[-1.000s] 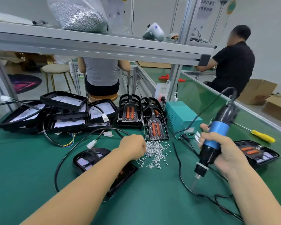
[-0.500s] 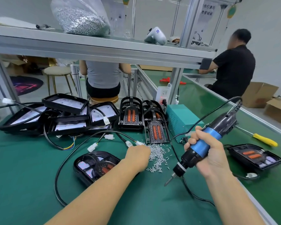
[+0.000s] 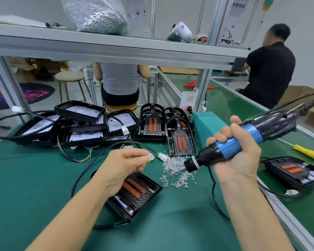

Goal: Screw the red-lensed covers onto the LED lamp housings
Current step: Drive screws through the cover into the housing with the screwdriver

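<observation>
Since a moment ago my left hand [image 3: 124, 164] has lifted off the screws [image 3: 178, 173] and drawn back toward me, and my right hand [image 3: 237, 156] has swung the driver [image 3: 230, 144] flatter, its bit now low over the screw pile. The lamp [image 3: 134, 192] below my left wrist now shows its two red lenses, where my arm hid part of it before.

My left fingers [image 3: 143, 155] are loosely curled with the tips pinched together; something small sits at the tips, but I cannot tell whether it is a screw or just the white connector [image 3: 150, 157] behind them. My right fingers [image 3: 223, 133] are wrapped tight round the driver's blue grip, bit pointing left and down.

The lamp lies flat on the green bench [image 3: 25, 178], near me and left of the screws, its black cable [image 3: 83, 171] looping away to the left. A second lamp [image 3: 294, 171] with red lenses lies on the right edge of the bench, near a yellow screwdriver [image 3: 307, 153]. Two red-lensed covers [image 3: 181, 142] stand propped just beyond the screws, with a teal box [image 3: 205, 125] to their right. Far left, a heap of housings [image 3: 80, 125] without covers is stacked with tangled cables. On the shelf [image 3: 116, 46] overhead rests a bag of screws [image 3: 94, 15]. Two people sit with their backs to me farther off.
</observation>
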Available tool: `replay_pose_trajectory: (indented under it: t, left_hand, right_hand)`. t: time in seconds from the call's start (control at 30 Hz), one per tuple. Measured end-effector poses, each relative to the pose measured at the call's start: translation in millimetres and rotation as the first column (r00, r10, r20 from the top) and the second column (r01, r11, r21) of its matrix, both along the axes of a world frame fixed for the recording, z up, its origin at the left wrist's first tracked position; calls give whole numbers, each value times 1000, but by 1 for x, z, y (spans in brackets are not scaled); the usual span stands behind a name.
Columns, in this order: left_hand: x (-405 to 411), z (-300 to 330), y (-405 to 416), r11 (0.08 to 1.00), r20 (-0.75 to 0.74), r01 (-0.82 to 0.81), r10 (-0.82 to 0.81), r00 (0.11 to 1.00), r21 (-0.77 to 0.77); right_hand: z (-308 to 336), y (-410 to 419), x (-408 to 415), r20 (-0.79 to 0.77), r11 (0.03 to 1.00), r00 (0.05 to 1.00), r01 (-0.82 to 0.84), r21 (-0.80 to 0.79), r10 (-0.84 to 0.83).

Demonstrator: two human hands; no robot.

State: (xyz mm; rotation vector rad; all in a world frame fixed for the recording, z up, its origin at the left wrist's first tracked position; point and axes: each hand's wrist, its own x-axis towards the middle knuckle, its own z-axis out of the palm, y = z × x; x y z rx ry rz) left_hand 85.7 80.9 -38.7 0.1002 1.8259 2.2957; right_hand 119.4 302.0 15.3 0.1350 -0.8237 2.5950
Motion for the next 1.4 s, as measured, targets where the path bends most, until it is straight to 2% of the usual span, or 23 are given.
replay_pose_trajectory:
  t: [0.17,0.53,0.93,1.13,1.4]
  left_hand:
    - [22,-2,-12,995,33,-51,48,998,86]
    - [41,-4,-21,997,-62,-61,58,996,-49]
    - [45,-7,-23,999,-76,-50,51,996,8]
    - [45,-6,-17,985,-156,-138,121,980,-104]
    - [41,-7,-12,961,-178,-195,161,971,-195]
  right_hand:
    - [10,-31,-4,-64,998,998,-25,-64,21]
    - [17,-61,-2,-90,997,994,-59,-50,55]
    - [16,-65,-1,-96,997,993,-73,-9,72]
    - [12,-67,-3,-126,998,991,-34,45,40]
    - [5,-66,-7,-117,1000,993,9,18,-7]
